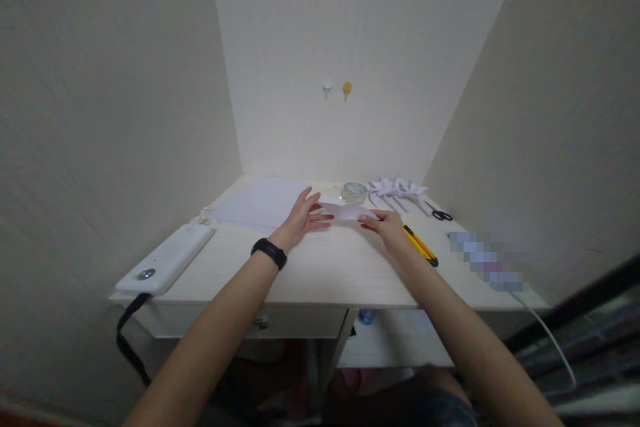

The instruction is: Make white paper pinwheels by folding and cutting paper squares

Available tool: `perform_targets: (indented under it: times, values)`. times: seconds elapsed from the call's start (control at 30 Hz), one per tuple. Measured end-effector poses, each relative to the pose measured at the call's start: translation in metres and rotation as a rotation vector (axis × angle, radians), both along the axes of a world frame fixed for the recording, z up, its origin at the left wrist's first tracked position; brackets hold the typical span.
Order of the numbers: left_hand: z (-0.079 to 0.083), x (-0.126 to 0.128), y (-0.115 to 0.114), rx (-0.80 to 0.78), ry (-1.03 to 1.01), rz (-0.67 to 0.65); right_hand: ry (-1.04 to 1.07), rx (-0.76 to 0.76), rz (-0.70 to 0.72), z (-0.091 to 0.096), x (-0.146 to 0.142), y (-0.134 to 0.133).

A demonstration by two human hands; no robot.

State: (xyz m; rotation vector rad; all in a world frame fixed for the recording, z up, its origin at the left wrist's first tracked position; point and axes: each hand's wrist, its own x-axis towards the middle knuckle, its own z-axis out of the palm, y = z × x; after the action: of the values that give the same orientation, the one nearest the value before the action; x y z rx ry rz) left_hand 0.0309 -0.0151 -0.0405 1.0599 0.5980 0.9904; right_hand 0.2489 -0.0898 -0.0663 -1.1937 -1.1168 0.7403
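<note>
A small piece of white paper [345, 209] lies partly folded at the middle of the pale wooden desk [325, 267]. My left hand [304, 216], with a black band on its wrist, pinches the paper's left end between thumb and fingers. My right hand [386, 227] pinches its right end, fingers pressed together on the edge. Both forearms reach in from below.
A stack of white sheets [265, 201] lies at the back left. A tape roll [354, 192], folded paper pinwheels [395, 188] and black scissors [440, 213] are at the back right. A yellow utility knife [421, 245] is beside my right wrist. A white device [165, 259] sits at the left edge.
</note>
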Motion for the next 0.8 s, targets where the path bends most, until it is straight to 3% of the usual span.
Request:
perform_targets:
  times: [0.23, 0.47, 0.7, 0.8]
  values:
    - [-0.001, -0.014, 0.008, 0.244, 0.249, -0.174, 0.248, -0.067, 0.035, 0.001, 0.021, -0.01]
    - [-0.008, -0.011, 0.011, 0.178, 0.33, -0.075, 0.389, -0.076, 0.047, -0.006, 0.027, -0.013]
    - [-0.007, -0.015, 0.01, 0.153, 0.282, -0.218, 0.452, -0.041, 0.059, -0.008, 0.027, -0.013]
    - [-0.009, -0.013, 0.01, 0.123, 0.262, -0.177, 0.461, -0.102, 0.037, -0.008, 0.025, -0.015]
